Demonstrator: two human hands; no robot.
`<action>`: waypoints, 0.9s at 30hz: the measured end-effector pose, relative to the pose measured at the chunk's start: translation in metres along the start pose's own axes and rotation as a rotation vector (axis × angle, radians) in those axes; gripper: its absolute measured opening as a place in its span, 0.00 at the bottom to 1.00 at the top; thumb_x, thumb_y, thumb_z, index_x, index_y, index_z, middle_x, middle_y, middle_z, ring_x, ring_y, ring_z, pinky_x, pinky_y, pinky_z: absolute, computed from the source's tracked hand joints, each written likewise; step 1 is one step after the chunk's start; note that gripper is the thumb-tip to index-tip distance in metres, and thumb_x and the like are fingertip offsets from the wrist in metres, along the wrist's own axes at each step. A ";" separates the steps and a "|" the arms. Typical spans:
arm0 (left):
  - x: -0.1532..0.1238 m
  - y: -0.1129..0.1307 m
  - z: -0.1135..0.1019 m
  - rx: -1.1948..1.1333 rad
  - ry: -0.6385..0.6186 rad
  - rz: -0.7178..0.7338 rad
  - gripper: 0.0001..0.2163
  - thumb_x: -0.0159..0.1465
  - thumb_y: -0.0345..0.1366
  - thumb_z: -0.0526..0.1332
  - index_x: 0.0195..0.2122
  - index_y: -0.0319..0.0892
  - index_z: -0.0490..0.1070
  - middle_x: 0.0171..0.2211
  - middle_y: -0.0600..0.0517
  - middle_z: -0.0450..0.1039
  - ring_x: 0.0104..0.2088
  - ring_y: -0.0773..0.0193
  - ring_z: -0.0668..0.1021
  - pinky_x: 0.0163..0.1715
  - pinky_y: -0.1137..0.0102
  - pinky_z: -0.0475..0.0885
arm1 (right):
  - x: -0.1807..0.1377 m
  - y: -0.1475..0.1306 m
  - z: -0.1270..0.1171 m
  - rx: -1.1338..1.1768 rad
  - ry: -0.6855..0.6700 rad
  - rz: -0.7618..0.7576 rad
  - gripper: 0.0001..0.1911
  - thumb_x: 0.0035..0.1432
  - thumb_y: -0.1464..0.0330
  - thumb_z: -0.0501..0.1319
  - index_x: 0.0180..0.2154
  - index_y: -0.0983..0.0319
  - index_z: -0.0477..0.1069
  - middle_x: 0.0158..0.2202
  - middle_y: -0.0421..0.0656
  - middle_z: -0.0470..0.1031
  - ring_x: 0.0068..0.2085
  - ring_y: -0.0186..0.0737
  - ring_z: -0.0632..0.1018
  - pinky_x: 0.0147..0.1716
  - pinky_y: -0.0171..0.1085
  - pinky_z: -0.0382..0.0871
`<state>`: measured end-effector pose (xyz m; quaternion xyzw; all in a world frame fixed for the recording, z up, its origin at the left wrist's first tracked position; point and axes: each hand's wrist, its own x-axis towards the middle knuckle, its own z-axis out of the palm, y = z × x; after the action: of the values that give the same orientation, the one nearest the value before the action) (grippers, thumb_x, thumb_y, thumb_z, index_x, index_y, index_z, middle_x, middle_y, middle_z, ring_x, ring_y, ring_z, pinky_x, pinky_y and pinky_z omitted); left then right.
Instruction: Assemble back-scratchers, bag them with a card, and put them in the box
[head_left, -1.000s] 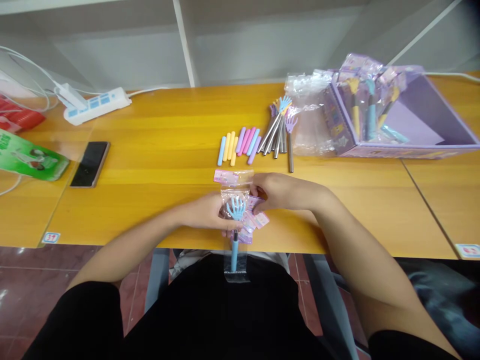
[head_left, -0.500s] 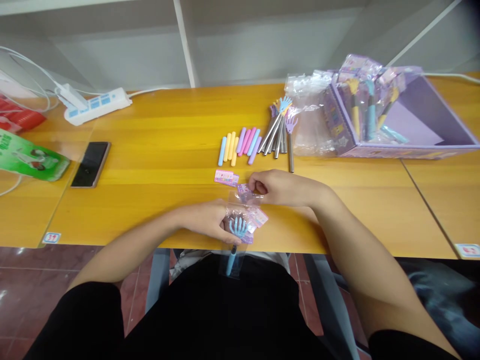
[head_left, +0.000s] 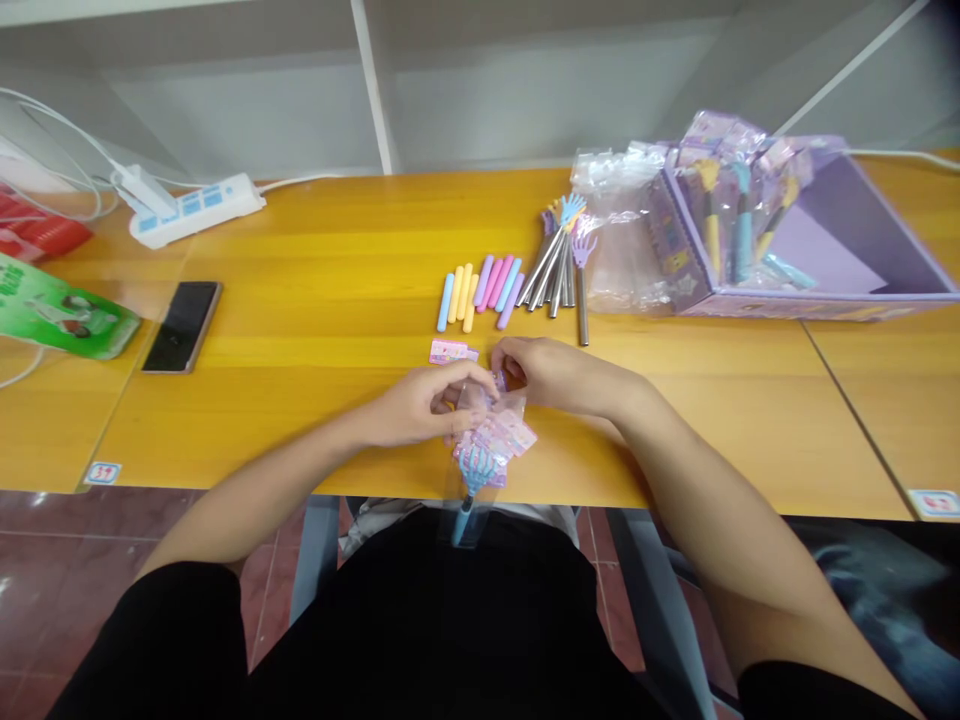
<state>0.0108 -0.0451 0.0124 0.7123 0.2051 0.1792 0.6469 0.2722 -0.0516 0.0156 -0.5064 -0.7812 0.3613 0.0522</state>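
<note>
Hands on clear packet | yellow wooden table | white shelving

On the yellow counter, a row of pastel sleeves lies just beyond the hands, touching a bundle of metal rods with small hand-shaped tips. Farther right of these sit crumpled clear bags against an open purple box. Well to the left lie a black phone, a white power strip and a green packet.
</note>
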 end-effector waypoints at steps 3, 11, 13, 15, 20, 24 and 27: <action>0.001 -0.006 0.002 -0.085 0.043 0.077 0.16 0.73 0.42 0.68 0.59 0.47 0.73 0.38 0.54 0.75 0.33 0.69 0.77 0.35 0.73 0.74 | -0.001 0.001 0.001 -0.009 0.020 -0.026 0.15 0.54 0.68 0.72 0.39 0.58 0.67 0.38 0.41 0.74 0.36 0.39 0.70 0.37 0.38 0.60; 0.004 -0.009 0.000 0.146 0.164 0.297 0.05 0.72 0.40 0.69 0.43 0.47 0.83 0.46 0.47 0.77 0.49 0.60 0.79 0.48 0.66 0.77 | -0.004 0.002 -0.001 0.113 -0.050 -0.096 0.12 0.60 0.68 0.67 0.39 0.57 0.64 0.33 0.38 0.71 0.33 0.37 0.68 0.34 0.38 0.59; 0.004 -0.008 0.001 0.131 0.213 0.293 0.06 0.72 0.41 0.69 0.43 0.46 0.82 0.43 0.47 0.78 0.46 0.60 0.79 0.48 0.65 0.77 | -0.004 0.004 -0.003 0.178 -0.023 -0.142 0.08 0.65 0.65 0.66 0.40 0.58 0.67 0.35 0.39 0.74 0.34 0.37 0.71 0.36 0.39 0.63; 0.004 -0.008 0.002 0.052 0.262 0.243 0.09 0.72 0.44 0.69 0.43 0.44 0.80 0.39 0.49 0.77 0.40 0.64 0.79 0.43 0.68 0.77 | -0.004 0.004 -0.005 0.259 0.086 -0.191 0.09 0.70 0.60 0.64 0.43 0.58 0.71 0.38 0.41 0.77 0.36 0.39 0.74 0.38 0.40 0.68; 0.004 -0.008 0.005 -0.169 0.282 0.084 0.13 0.73 0.47 0.68 0.44 0.41 0.74 0.31 0.54 0.75 0.28 0.70 0.78 0.30 0.75 0.75 | -0.010 -0.004 0.002 0.529 0.650 -0.323 0.15 0.72 0.54 0.66 0.53 0.53 0.70 0.38 0.40 0.77 0.28 0.35 0.72 0.25 0.39 0.69; 0.005 -0.008 0.006 -0.240 0.276 0.061 0.15 0.73 0.48 0.68 0.44 0.42 0.71 0.28 0.56 0.75 0.25 0.71 0.77 0.27 0.76 0.74 | -0.018 -0.015 0.013 0.533 0.845 -0.543 0.17 0.66 0.55 0.74 0.48 0.52 0.71 0.35 0.38 0.77 0.25 0.34 0.72 0.22 0.38 0.68; 0.005 -0.008 0.005 -0.275 0.273 0.053 0.17 0.71 0.50 0.70 0.45 0.42 0.71 0.30 0.56 0.76 0.25 0.72 0.78 0.27 0.76 0.75 | -0.018 -0.019 0.019 0.404 0.861 -0.620 0.17 0.61 0.57 0.77 0.45 0.52 0.74 0.33 0.39 0.78 0.27 0.37 0.75 0.25 0.41 0.72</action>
<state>0.0176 -0.0461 0.0038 0.5914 0.2458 0.3176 0.6992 0.2581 -0.0804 0.0187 -0.3348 -0.7171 0.2322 0.5655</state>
